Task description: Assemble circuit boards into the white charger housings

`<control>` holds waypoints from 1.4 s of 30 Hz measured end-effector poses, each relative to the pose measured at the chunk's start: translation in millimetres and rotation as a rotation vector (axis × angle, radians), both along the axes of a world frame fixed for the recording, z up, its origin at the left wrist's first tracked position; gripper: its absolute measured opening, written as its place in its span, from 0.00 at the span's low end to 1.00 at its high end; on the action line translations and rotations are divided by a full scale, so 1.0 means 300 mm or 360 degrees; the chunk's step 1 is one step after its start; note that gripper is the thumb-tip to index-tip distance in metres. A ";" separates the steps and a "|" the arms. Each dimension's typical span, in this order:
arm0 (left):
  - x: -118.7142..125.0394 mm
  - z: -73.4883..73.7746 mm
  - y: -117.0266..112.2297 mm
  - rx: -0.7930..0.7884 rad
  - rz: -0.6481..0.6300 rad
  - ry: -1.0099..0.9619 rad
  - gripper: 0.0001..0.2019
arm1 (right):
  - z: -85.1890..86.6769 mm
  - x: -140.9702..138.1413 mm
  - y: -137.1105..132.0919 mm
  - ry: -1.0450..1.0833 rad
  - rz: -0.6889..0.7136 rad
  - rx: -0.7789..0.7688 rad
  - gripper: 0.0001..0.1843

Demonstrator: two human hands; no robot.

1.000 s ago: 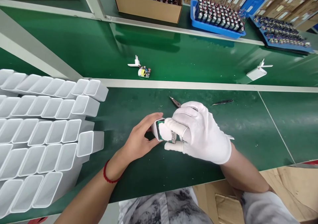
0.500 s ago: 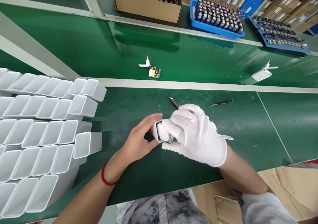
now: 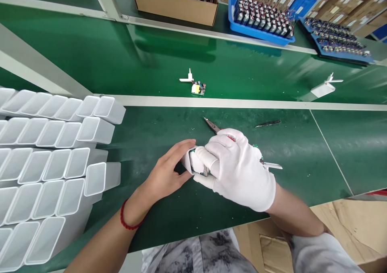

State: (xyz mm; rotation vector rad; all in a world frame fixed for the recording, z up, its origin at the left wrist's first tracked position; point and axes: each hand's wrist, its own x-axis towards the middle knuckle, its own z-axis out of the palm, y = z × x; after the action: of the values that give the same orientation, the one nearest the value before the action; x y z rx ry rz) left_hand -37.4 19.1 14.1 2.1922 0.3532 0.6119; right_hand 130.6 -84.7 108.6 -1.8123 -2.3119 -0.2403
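Observation:
My bare left hand wraps its fingers and thumb around a small white plastic case, whose open end faces right. My right hand, in a white glove, has its fingers closed at that opening on a circuit board, of which a white part and a green edge show; the glove hides most of it. Pliers lie partly under the gloved hand. From behind the glove, a white hinged piece with thin wires sticks out, near a bit of green board. Black tweezers lie to the right.
Rows of translucent white cases fill the left side. Behind a pale ledge lie a loose circuit board with a white hinged piece and a closed white unit. A cardboard box, blue bin and blue tray hold parts above.
The view has shifted slightly. Both hands keep almost the same hold on the case and board; the gloved hand has turned a little, and more of the wires behind it shows.

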 end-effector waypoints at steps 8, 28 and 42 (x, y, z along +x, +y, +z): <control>0.008 -0.002 -0.008 -0.0323 -0.0102 -0.0072 0.28 | 0.006 -0.022 -0.005 -0.0067 -0.0044 0.0016 0.11; 0.022 -0.010 -0.003 -0.0875 0.0067 -0.0356 0.29 | 0.012 0.017 -0.026 0.0227 -0.0095 0.0139 0.50; 0.022 -0.029 -0.014 -0.0450 0.0074 -0.0668 0.28 | -0.069 0.026 0.000 0.1737 -0.0455 -0.0547 0.34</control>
State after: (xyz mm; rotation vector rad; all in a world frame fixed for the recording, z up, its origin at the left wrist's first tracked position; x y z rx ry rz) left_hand -30.9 14.8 5.5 1.7384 0.2498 0.9636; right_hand 138.4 -84.6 87.9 -1.7205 -1.3577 0.9254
